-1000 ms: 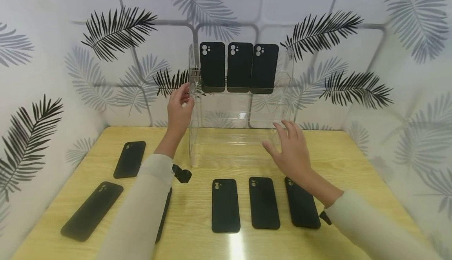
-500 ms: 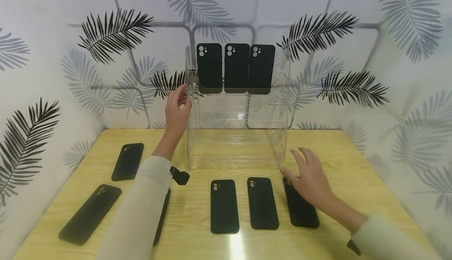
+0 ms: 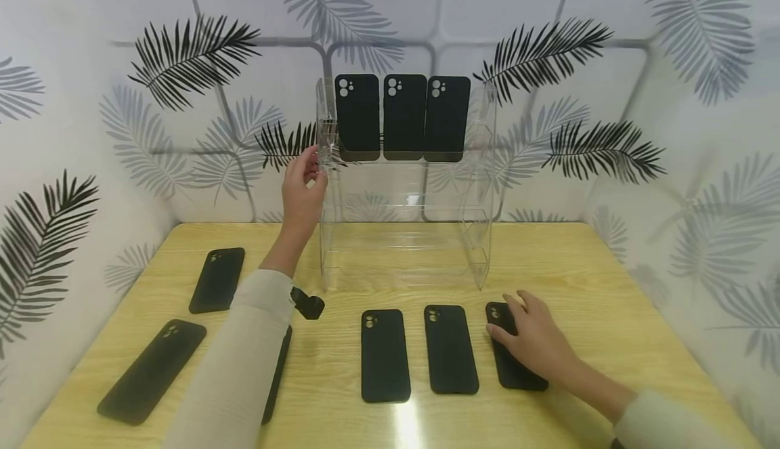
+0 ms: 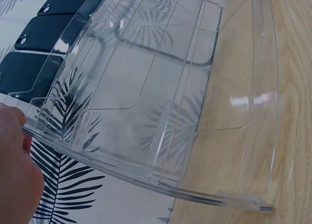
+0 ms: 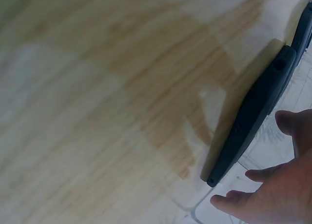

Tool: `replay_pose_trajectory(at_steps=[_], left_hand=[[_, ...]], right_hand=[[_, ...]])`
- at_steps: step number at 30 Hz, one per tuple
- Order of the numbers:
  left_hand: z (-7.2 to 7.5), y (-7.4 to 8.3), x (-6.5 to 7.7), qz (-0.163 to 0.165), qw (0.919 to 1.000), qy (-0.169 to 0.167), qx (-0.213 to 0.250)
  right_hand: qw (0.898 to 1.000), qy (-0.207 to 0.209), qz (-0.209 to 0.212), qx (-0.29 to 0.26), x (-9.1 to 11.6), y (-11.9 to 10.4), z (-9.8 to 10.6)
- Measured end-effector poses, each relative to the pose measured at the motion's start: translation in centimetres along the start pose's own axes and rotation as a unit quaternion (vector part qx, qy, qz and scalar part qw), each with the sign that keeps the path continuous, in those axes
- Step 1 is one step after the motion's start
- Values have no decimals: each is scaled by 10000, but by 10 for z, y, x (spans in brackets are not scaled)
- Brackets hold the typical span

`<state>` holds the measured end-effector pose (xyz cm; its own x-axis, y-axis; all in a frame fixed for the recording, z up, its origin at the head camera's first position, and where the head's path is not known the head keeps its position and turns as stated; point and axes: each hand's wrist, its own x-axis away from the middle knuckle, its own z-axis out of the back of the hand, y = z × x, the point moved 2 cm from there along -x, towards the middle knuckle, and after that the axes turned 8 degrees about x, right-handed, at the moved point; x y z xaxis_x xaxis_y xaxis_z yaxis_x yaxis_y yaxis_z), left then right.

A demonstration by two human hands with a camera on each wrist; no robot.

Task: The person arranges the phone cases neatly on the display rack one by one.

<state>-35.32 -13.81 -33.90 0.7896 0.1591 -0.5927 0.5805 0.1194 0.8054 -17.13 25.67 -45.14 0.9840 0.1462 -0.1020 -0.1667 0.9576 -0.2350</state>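
Observation:
At the back of the table stands a clear acrylic display stand [image 3: 480,252]. My left hand [image 3: 303,195] holds its left side edge, fingers partly hidden by the panel. Three black phone cases, the middle one [image 3: 405,117] among them, lean side by side on the top tier. My right hand [image 3: 539,340] is over the rightmost black phone case [image 3: 504,357] on the table, thumb near its left edge. In the right wrist view, the spread fingers [image 5: 234,204] are just apart from that case [image 5: 251,114].
Two more black cases lie left of it, the nearer one [image 3: 451,349] and a further one [image 3: 386,355]. On the left side are a case [image 3: 217,280], a slanted case [image 3: 152,371] and one [image 3: 277,378] partly behind my sleeve. A patterned wall [image 3: 548,198] backs the table [image 3: 329,368].
My right hand has moved from beside the stand's right side down and toward me, over the rightmost phone case. The left hand keeps its place at the stand; the view shifts slightly.

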Motion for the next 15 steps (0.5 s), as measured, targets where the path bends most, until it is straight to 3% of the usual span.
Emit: replay_pose_trajectory(at_steps=[15], left_hand=[[-1,7,3,29,10000,-20,23]], right_hand=[[9995,-196,103,209,-2,-6,-5]])
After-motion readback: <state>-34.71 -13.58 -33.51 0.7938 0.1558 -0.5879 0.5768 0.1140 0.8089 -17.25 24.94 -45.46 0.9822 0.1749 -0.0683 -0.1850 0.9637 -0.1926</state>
